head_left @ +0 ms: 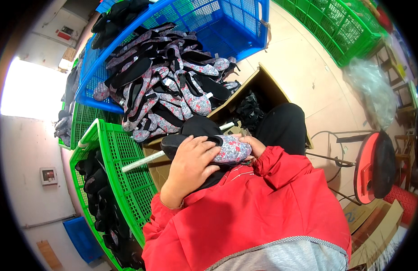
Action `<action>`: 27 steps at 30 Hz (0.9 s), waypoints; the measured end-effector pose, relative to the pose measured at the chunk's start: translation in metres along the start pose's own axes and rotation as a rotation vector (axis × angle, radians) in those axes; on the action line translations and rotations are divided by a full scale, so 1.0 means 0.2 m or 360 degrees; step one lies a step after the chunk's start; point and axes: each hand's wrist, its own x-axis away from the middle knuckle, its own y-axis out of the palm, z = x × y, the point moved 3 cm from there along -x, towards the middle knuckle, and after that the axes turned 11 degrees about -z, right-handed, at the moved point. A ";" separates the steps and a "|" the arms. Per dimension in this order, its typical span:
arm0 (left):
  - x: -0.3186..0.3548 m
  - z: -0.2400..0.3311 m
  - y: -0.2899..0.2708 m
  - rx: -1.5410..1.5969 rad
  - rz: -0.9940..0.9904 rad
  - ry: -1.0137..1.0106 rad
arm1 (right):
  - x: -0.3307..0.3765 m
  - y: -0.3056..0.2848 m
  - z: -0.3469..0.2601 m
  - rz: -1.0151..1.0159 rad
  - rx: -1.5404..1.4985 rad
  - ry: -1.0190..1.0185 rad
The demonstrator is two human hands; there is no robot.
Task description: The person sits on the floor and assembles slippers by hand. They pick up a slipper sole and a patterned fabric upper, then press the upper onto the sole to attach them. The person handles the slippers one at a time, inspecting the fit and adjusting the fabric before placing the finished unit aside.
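I've got one flowered slipper [229,149] in my lap, pressed close against my chest, and both hands are on it. My left hand [191,169] lies flat across the top, its fingers [204,149] wrapped over the dark opening and clamped down on the upper; my right hand [253,145] cups the toe end from the right, fingers curled around the fabric and pinching it, though most of them are hidden behind the slipper and my red sleeve [281,167]. The good way here, I reckon, is to keep the left palm steadying the slipper while the right does the fine work at the toe, gripping firmly enough that the soft cloth doesn't twist, but not so hard that it creases. A white rod [143,161] runs just beyond and under the slipper, slanting down to the left, so I want the slipper kept clear of it. Farther off, a heap of matching slippers [168,81] spills out of the blue crate [245,27] toward me, near enough to reach with a stretch. To my left the green crate [123,162] holds dark pieces [94,180], and the cardboard box [263,83] at my knee has more dark bits in it. I can't tell exactly what my right fingertips are working on.
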 end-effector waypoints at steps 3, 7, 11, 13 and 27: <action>0.05 -0.01 0.08 -0.0374 0.0025 -0.0003 | 0.00 0.10 -0.04 -0.0200 0.0049 0.0239; 0.11 0.00 0.11 -0.0321 -0.0074 -0.0134 | 0.03 0.08 -0.04 -0.0150 0.0070 0.0464; 0.16 0.03 0.03 -0.0066 -0.0118 -0.0311 | 0.05 0.11 -0.01 -0.0084 0.0222 0.0384; 0.17 -0.01 0.02 0.0101 -0.0071 -0.0376 | 0.05 0.06 0.02 -0.0181 0.0333 0.0199; 0.07 -0.04 0.19 0.0319 0.0488 -0.0473 | 0.06 0.13 0.00 -0.0012 0.0361 0.0159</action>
